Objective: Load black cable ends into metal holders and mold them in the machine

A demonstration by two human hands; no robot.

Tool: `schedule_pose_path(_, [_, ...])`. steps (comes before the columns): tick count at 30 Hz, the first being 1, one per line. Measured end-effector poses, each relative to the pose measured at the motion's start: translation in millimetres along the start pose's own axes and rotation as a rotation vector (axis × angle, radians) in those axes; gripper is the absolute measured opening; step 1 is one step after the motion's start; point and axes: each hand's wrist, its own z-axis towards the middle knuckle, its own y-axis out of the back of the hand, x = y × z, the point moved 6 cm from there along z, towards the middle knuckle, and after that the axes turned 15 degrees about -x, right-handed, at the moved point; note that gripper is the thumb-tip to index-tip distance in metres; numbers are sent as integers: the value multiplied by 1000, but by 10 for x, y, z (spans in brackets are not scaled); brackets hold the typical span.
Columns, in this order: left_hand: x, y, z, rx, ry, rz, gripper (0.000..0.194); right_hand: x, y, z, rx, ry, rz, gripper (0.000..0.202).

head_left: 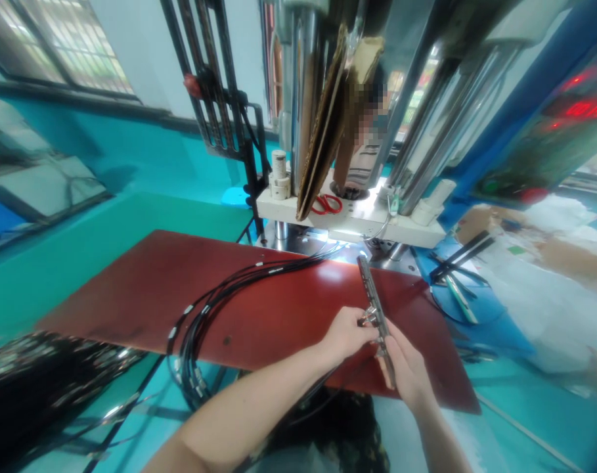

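A long, narrow, dark metal bar [372, 293] with notches along it is held at a slant above the reddish-brown board [278, 315]. My right hand [410, 368] grips its near end from the right side, thumb and fingers closed round it. From the left, my left hand [348, 336] is closed in a pinch at the bar's middle, on a small shiny connector [371, 316]. Black cable shows below my left forearm, but whether it joins this connector is hidden. A bundle of black cables [219, 289] with white tags curves over the board toward the press.
The press [347, 220] stands behind the board, with red-handled scissors [326, 204] and cardboard [322, 131] on its white plate. Dark cable bundles [46, 387] lie at lower left. Tools [458, 289] rest on a blue surface at right, beside plastic bags [539, 302].
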Motion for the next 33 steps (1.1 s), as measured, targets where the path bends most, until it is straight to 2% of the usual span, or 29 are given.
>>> schedule_pose_path(3, [-21,24,-9,49,54,-21,16,-33,27,1,-48,-43,71,62])
schedule_pose_path(7, [-56,85,52,35,197,-145,17,-80,25,-2,-37,-109,198,63])
schedule_pose_path(11, [-42,20,109,110,255,-106,13,-76,22,7,-27,-94,204,62])
schedule_pose_path(14, [11,-19,129,124,278,-71,9,-72,22,1,-36,-97,199,63])
schedule_pose_path(20, [16,-111,126,224,276,-129,12,-52,25,-27,-40,-72,149,61])
schedule_pose_path(25, [-58,-123,144,151,261,-56,6,-47,26,-37,-73,-111,170,62])
schedule_pose_path(27, [-70,-139,135,163,256,-28,6,-39,23,-39,-73,-114,201,61])
schedule_pose_path(31, [-71,-122,150,109,152,-15,9,-57,30,-24,-61,-109,258,59])
schedule_pose_path(33, [-40,-106,159,88,145,-1,12,-86,38,-10,-53,-120,283,59])
